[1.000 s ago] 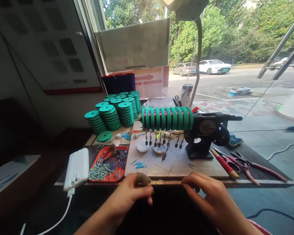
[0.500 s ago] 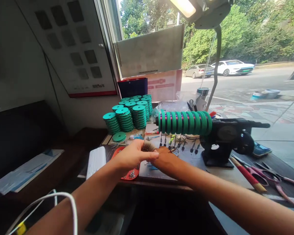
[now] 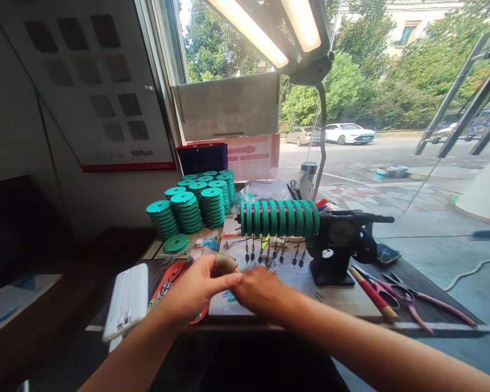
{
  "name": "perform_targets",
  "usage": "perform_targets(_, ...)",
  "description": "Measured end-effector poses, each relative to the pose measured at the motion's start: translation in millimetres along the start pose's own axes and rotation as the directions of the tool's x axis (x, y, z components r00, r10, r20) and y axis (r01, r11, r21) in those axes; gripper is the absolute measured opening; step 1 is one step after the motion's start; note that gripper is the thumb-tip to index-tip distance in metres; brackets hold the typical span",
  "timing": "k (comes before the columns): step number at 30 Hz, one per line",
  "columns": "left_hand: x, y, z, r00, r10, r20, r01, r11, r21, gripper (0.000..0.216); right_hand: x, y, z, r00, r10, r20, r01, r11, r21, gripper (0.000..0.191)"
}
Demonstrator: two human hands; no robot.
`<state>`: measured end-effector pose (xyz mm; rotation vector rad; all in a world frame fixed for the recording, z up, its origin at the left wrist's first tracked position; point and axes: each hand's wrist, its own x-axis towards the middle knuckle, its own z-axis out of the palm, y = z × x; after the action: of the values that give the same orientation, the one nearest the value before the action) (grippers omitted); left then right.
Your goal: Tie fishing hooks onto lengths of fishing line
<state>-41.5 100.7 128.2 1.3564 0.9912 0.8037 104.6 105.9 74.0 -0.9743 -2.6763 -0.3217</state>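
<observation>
My left hand (image 3: pixel 202 280) is closed around a tan-brown, rounded piece (image 3: pixel 224 264), its kind unclear, with the thumb stretched along the near side. My right hand (image 3: pixel 257 286) meets the left thumb tip, its fingers curled shut; what they pinch is hidden. Just beyond the hands, a row of green spools (image 3: pixel 280 218) sits on the shaft of a black winding device (image 3: pixel 338 245). Small dark weights (image 3: pixel 275 255) hang on lines below the spools. Under my left wrist lies an orange tray (image 3: pixel 202 316) with small metal parts, partly covered.
Stacks of green spools (image 3: pixel 188 212) stand at the back left, a single green spool (image 3: pixel 175 243) before them. A white case (image 3: pixel 126 299) is at left. Scissors (image 3: pixel 386 294), pliers (image 3: pixel 436 302) and a red-handled tool (image 3: pixel 373 291) lie at right. A lamp (image 3: pixel 310 68) hangs overhead.
The view has swung right and tilted up slightly, so the bench appears further left and lower. Both hands stay together, and more of the brown piece shows above the left hand.
</observation>
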Motion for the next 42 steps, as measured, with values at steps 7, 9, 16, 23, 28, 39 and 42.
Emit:
perform_targets(7, -29.5, -61.3, 72.7, 0.985, -0.142, 0.093, 0.161, 0.612, -0.774, 0.012, -116.1, -35.8, -13.0, 0.73, 0.587, -0.351, -0.251, 0.707, 0.661, 0.014)
perform_targets(9, -35.1, -82.9, 99.0, 0.966, -0.168, 0.195, 0.245, 0.377, -0.893, 0.014, -127.9, -48.4, -13.0, 0.558, 0.819, -0.132, -0.224, 0.301, 0.927, 0.007)
perform_targets(16, -35.3, -101.8, 122.9, 0.946, -0.169, 0.277, 0.295, 0.096, -0.951, 0.011, -126.0, -64.9, -6.0, 0.451, 0.852, 0.267, -0.09, -0.254, 0.963, 0.013)
perform_targets(23, -33.3, -102.8, 118.2, 0.935, -0.206, 0.288, 0.31, 0.08, -0.947, 0.014, -122.2, -67.4, -5.4, 0.386, 0.899, 0.207, -0.106, -0.179, 0.978, 0.016)
perform_targets(28, -33.3, -103.8, 118.7, 0.935, -0.233, 0.267, 0.292, 0.079, -0.953, 0.015, -120.0, -68.7, -4.1, 0.39, 0.897, 0.206, -0.116, -0.174, 0.978, 0.016)
perform_targets(39, -34.2, -108.2, 119.6, 0.944, -0.184, 0.275, 0.291, 0.07, -0.954, 0.012, -120.8, -69.9, -3.2, 0.396, 0.897, 0.196, -0.128, -0.158, 0.979, 0.017)
perform_targets(42, -34.7, -107.4, 119.5, 0.944, -0.173, 0.28, 0.295, 0.071, -0.953, 0.013, -121.4, -70.8, -2.8, 0.391, 0.894, 0.219, -0.122, -0.185, 0.975, 0.016)
